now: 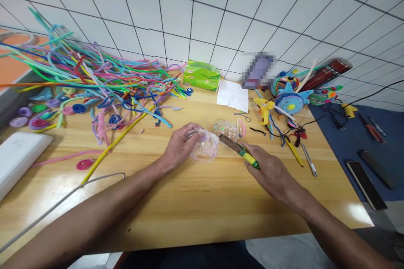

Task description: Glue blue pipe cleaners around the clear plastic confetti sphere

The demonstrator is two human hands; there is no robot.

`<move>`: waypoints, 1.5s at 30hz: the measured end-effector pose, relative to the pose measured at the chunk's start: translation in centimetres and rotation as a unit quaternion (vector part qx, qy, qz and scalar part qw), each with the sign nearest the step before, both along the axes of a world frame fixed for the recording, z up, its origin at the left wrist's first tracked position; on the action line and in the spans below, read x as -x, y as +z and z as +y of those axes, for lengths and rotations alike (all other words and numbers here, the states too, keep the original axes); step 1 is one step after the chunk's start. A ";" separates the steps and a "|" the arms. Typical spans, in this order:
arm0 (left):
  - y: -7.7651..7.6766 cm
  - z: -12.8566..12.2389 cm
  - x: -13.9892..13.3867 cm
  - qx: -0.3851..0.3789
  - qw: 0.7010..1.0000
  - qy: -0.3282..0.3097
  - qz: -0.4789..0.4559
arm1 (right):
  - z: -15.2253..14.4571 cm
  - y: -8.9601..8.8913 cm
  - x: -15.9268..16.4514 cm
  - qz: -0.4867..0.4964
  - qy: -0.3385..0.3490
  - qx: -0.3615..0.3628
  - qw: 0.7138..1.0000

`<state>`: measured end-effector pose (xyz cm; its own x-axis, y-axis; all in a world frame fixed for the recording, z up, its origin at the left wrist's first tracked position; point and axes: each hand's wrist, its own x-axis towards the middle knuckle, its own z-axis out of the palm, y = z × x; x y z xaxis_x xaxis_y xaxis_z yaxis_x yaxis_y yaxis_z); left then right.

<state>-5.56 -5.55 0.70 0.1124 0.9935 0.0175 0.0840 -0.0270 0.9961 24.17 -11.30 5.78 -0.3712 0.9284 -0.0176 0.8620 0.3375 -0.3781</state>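
My left hand (182, 145) grips a clear plastic bowl-like piece (205, 148) by its left rim, thumb and fingers closed on it. In my right hand (268, 170) is a pair of pliers (243, 153) with green and yellow handles. The jaws point left and meet the right edge of the clear piece; whether they bite on it I cannot tell. Just behind the jaws lies a second clear plastic piece (226, 130) with small coloured bits on it, resting on the wooden table (189, 201).
Pipe cleaners (104, 75) are heaped at the back left. A green tissue pack (202, 75), white paper (232, 95), scissors (242, 115) and a yellow glue gun (264, 110) stand or lie behind my hands. To the right are a yellow cutter (294, 151) and a pen (309, 160).
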 end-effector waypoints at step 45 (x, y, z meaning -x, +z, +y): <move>0.5 -3.3 -1.0 -0.392 0.852 -0.009 0.347 | -1.3 0.7 3.0 -0.150 -0.095 0.076 0.981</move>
